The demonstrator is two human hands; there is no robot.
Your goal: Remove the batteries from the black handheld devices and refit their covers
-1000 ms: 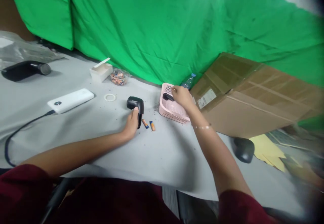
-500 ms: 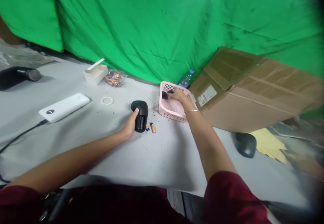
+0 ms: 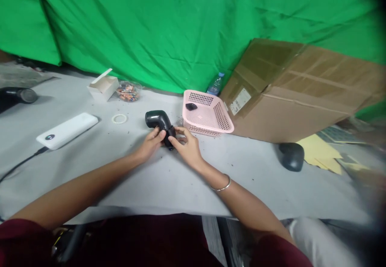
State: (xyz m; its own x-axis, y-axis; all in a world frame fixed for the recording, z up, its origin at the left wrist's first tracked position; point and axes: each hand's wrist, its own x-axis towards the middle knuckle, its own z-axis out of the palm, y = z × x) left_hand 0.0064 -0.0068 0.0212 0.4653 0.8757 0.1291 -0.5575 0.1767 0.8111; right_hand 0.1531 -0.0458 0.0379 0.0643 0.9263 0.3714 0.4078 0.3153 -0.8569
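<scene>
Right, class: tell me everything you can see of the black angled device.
The black angled device looks like smooth, shiny plastic. Its rounded head points to the picture's left, then bends into a handle slanting downward in the picture. The left hand and right hand hold it, hiding much of the handle, over the grey table.

The short sleeves [image 3: 25,241] are maroon, the slim bangle [image 3: 226,185] silvery.
</scene>
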